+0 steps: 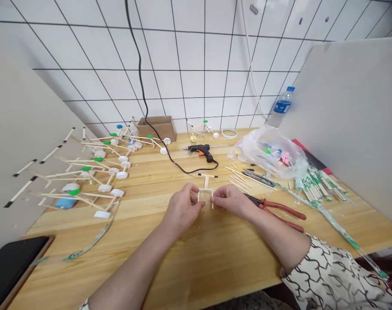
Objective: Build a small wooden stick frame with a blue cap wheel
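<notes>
A small frame of pale wooden sticks (206, 182) lies at the middle of the table, its far end a T-shaped bar with black tips. My left hand (182, 204) pinches the frame's left side between thumb and fingers. On the opposite side, my right hand (231, 199) pinches the right-hand stick. Just beyond my right hand lie several loose thin sticks (239, 177) and a pair of thread snips (259, 177). Pliers with red handles (281, 210) rest partly behind my right forearm.
A black glue gun (200, 150) lies ahead, its cord curving near the frame. Several stick tricycles with white wheels (95, 172) crowd the left. A cardboard box (159, 128), a plastic bag of parts (273, 150), wrapped sticks (318, 185) and a phone (17, 267) surround the work area.
</notes>
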### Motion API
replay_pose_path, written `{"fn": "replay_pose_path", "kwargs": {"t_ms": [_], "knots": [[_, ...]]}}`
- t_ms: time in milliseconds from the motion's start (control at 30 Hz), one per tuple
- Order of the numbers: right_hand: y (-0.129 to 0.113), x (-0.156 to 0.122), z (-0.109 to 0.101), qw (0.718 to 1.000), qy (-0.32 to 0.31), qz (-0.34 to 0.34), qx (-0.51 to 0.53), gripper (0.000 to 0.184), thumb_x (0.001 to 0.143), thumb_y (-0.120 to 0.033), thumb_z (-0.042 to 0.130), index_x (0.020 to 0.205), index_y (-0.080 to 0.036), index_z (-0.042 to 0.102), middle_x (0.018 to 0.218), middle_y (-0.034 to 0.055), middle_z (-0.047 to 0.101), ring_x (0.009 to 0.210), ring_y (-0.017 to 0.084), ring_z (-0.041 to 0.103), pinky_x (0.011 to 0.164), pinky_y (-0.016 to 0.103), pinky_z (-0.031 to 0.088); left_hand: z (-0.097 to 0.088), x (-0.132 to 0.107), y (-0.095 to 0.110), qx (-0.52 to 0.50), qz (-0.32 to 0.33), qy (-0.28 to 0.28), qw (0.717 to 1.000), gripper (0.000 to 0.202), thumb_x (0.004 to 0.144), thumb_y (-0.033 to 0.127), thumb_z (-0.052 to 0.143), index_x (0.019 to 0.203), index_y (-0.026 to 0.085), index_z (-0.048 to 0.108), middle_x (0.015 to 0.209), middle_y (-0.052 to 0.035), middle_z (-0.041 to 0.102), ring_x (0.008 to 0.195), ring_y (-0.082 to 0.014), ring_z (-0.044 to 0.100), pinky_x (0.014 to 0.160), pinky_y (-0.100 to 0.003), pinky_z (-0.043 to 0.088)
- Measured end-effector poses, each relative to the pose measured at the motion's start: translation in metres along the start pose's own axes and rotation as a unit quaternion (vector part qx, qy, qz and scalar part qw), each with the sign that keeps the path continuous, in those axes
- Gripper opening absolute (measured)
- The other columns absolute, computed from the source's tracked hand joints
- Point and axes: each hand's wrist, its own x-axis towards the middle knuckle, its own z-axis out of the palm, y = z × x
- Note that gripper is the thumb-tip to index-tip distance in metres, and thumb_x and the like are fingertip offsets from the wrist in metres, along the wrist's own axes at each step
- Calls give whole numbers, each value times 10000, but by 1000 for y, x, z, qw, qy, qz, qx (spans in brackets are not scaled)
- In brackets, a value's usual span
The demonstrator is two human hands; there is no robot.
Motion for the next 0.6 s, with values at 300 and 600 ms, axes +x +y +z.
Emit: {"fn": "replay_pose_path", "kwargs": {"t_ms": [300,600], "knots": [[-6,-1,-2,989,-1,3,-148,239,696,-264,535,485,-153,516,429,-57,379,438,70,335,431,208,236,6,-3,0,187,23,-45,981,206,731,239,551,930,210,505,687,-21,656,661,-216,597,599,-280,362],[-3,-1,3,972,16,-9,-234,240,728,-296,558,539,-158,614,490,0,538,484,104,425,468,227,271,7,-3,-3,266,40,-73,960,174,773,222,499,947,206,497,731,-42,658,731,-237,610,616,-295,338]]}}
